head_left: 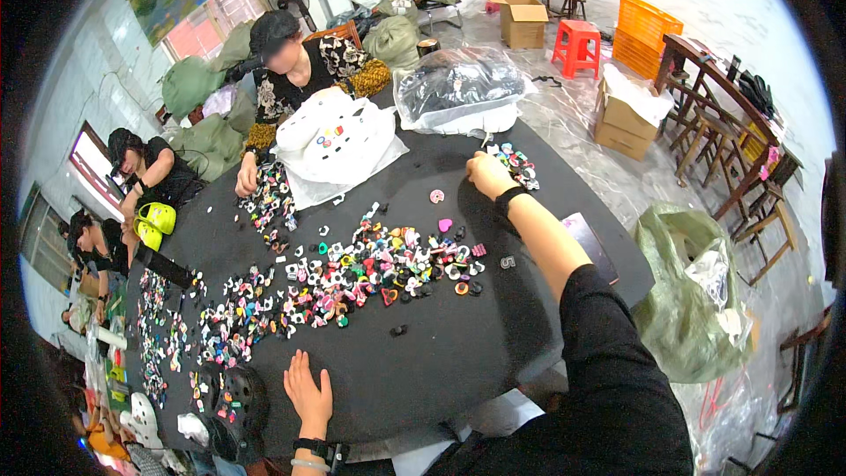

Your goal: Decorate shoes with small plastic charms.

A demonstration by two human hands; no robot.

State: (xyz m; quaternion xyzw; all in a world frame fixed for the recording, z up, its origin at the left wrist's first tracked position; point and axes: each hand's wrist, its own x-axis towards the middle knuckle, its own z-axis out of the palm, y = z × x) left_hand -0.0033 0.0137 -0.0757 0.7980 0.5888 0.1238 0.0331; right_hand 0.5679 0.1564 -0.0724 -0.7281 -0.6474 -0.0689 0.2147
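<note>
My left hand (307, 392) lies flat on the dark table (458, 344), fingers stretched and holding nothing. Beside it stands a black clog (240, 401) with colourful shoe charms on it. My right hand (489, 174) reaches to the far side, next to a small heap of shoe charms (520, 167). Its fingers are closed, and what they hold, if anything, is too small to make out. A long heap of mixed shoe charms (352, 273) spreads between my hands. A pink heart charm (445, 225) and a grey charm (507, 262) lie apart from it.
Across the table a person handles white clogs (335, 137) on a plastic bag. A clear bag of dark items (463, 88) lies beside them. More people work at the left, near a lime-green clog (155, 222). A green sack (692, 300) stands on the floor at right.
</note>
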